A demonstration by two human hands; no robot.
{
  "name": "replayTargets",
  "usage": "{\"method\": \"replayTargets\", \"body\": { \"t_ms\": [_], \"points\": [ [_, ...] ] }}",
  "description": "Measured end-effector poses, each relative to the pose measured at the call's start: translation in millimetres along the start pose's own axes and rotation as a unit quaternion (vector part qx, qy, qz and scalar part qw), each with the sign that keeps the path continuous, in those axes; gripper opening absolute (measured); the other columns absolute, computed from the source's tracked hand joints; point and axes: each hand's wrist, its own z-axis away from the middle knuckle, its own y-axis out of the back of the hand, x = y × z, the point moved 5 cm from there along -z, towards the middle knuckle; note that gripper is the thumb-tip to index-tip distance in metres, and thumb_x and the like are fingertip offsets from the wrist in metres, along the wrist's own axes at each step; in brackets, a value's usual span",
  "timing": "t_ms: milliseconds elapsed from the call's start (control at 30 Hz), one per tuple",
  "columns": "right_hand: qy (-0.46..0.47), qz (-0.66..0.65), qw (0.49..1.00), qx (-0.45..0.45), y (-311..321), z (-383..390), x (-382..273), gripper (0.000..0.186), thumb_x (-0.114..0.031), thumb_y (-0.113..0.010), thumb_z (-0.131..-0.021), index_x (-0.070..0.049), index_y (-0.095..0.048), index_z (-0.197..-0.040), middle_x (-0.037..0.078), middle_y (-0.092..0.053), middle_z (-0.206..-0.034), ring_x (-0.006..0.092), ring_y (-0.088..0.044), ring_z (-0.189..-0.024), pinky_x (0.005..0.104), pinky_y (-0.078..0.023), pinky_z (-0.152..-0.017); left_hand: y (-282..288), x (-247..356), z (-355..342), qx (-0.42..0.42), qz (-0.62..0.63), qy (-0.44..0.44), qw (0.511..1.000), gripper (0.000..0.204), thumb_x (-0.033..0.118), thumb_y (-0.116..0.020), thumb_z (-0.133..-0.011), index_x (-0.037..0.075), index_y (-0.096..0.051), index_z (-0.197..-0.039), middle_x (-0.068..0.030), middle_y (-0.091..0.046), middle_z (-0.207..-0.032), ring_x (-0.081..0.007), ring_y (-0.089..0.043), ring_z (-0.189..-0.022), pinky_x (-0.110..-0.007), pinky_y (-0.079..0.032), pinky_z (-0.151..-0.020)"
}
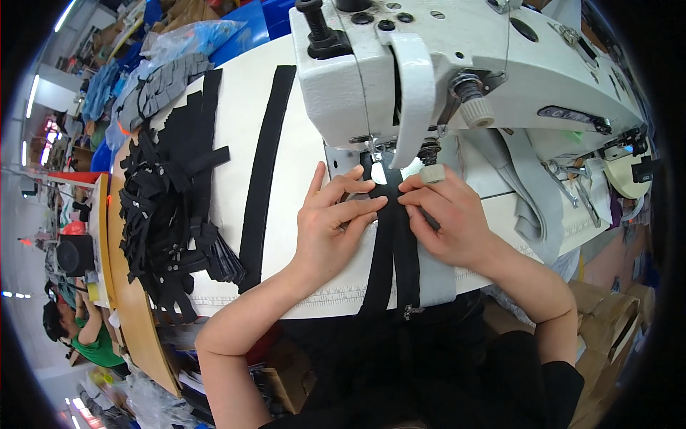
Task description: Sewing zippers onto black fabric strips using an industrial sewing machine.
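Left hand (pixel 329 225) touches black strip (pixel 381 264) at left edge, tabletop (pixel 289 186) alongside.

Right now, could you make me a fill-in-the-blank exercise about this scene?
Between the left grip and right grip run long strips coloured ____.
The body of the sewing machine is mainly ____.
The dark pile lies on the tabletop, to the ____ of the sewing machine.
The co-worker's shirt is ____.

black; white; left; green

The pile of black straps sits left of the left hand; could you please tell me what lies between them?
In the head view, one long black strip lies on the white table between the pile of black straps and the left hand.
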Motion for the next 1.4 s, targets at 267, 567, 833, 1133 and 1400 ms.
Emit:
{"method": "replayTargets", "body": {
  "t_ms": [267,567,833,1133,1400],
  "points": [
    [0.014,0.016,1.0,-0.012,-1,-2,-2,0.018,0.0,-0.072,-0.082,-0.003,-0.073,-0.1,0.008,-0.071,-0.111,0.0291,-0.067,-0.104,0.0397,-0.056,-0.085,3,2,0,-0.018,-0.042,0.003,0.999,0.029,0.003,-0.08,-0.082,0.018,-0.085,-0.106,-0.0062,-0.071,-0.114,-0.0263,-0.066,-0.124,-0.064,-0.013,-0.127],
    [0.026,0.026,0.999,0.008,6,5,-7,0.017,-0.002,-0.072,-0.08,-0.002,-0.071,-0.098,0.009,-0.068,-0.106,0.028,-0.064,-0.102,0.0403,-0.055,-0.082,-1,8,2,-0.017,-0.043,-0.02,0.999,0.04,0.0,-0.077,-0.082,0.013,-0.077,-0.12,-0.0092,-0.064,-0.12,-0.0254,-0.062,-0.122,-0.06,-0.019,-0.124],
    [0.039,0.02,0.999,0.022,21,102,-86,0.018,-0.013,-0.081,-0.083,-0.005,-0.07,-0.095,0.005,-0.066,-0.085,0.0258,-0.063,-0.069,0.0337,-0.049,-0.058,3,23,43,-0.033,-0.067,0.099,0.992,0.032,0.002,-0.08,-0.078,0.009,-0.068,-0.107,-0.0035,-0.055,-0.08,-0.0237,-0.057,-0.077,-0.039,-0.04,-0.078],
    [-0.347,-0.294,0.889,-0.047,-42,163,-66,0.033,-0.021,-0.085,-0.09,-0.001,-0.06,-0.081,0.001,-0.052,-0.075,0.0098,-0.043,-0.063,0.0271,-0.037,-0.058,-13,49,73,-0.114,0.171,0.19,0.96,0.023,0.016,-0.068,-0.104,0.0,-0.071,-0.088,-0.007,-0.069,-0.069,-0.0109,-0.059,-0.059,-0.033,-0.044,-0.056],
    [-0.407,-0.542,0.735,-0.014,-11,180,-79,0.023,-0.008,-0.066,-0.103,-0.006,-0.054,-0.084,-0.008,-0.049,-0.081,0.0001,-0.041,-0.072,0.0201,-0.034,-0.064,16,33,103,0.018,0.515,0.309,0.799,0.02,0.026,-0.063,-0.108,0.007,-0.066,-0.108,-0.007,-0.077,-0.09,-0.0005,-0.059,-0.06,-0.014,-0.039,-0.05]
  ]
}}
